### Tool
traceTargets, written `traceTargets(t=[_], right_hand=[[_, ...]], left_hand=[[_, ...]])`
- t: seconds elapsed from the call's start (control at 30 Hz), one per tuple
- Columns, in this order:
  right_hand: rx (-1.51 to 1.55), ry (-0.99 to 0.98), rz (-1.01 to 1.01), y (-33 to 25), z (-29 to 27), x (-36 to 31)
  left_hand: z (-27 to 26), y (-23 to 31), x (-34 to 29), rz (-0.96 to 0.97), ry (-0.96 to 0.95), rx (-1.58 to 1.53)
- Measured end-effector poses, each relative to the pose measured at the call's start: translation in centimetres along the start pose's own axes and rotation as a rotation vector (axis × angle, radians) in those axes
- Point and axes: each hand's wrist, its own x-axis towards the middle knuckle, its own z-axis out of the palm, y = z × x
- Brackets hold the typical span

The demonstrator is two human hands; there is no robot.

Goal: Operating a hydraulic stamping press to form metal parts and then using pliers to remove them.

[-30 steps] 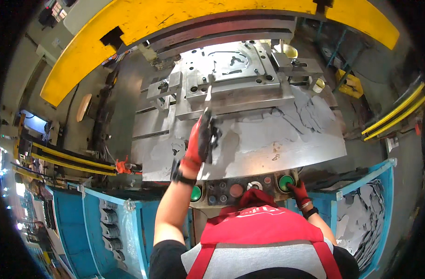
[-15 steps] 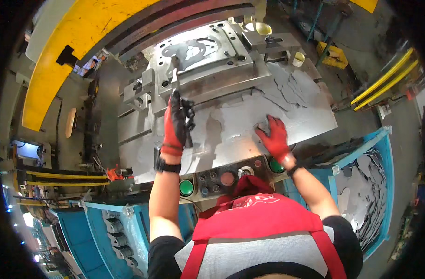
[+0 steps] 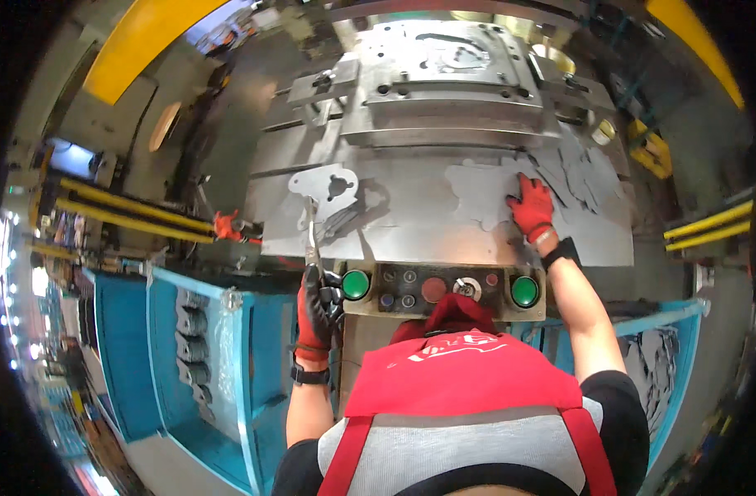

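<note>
the left hand [image 3: 316, 310], in a red and black glove, is closed around the handle of a long thin picking tool [image 3: 312, 236]; the tool's far end carries a flat stamped metal part [image 3: 328, 183] with holes in it, held up over the grey press table [image 3: 411, 227], in front of the die block [image 3: 444, 91]; how the tip holds the part i cannot make out from here, perhaps a magnet or a clamp; the right hand [image 3: 531, 207], in a red glove, lies open and flat on a flat metal blank [image 3: 481, 194] on the table, fingers spread, palm down; more cut sheets [image 3: 580, 169] lie overlapping just beside it to the right.

to do this well, i'd say the part wants to travel level on the tool, wrist steady, so it does not swing or drop onto the table edge; the tool keeps the fingers away from the die, and that is worth keeping; the right hand would do best to press lightly and slide only the top blank, so the stack beneath does not shift with it; the sheet edges look sharp, so a flat palm beats curled fingertips; both hands sit clear of the green buttons [image 3: 356, 284] on the control panel [image 3: 432, 289], and they ought to remain clear while anything is near the die; blue bins [image 3: 188, 347] stand to the left, below the table.
</note>
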Motion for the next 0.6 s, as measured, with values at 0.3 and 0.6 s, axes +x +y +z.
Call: traceTargets(t=[0.3, 0.6], right_hand=[[0.0, -0.163, -0.032, -0.8, -1.9, -0.9], [0.271, -0.112, 0.28, 1.6, 0.6, -0.6]], left_hand=[[-4.0, -3.1, 1.9, 0.125, 0.071, 0.099], [-2.4, -1.9, 1.7, 0.04, 0.045, -0.119]])
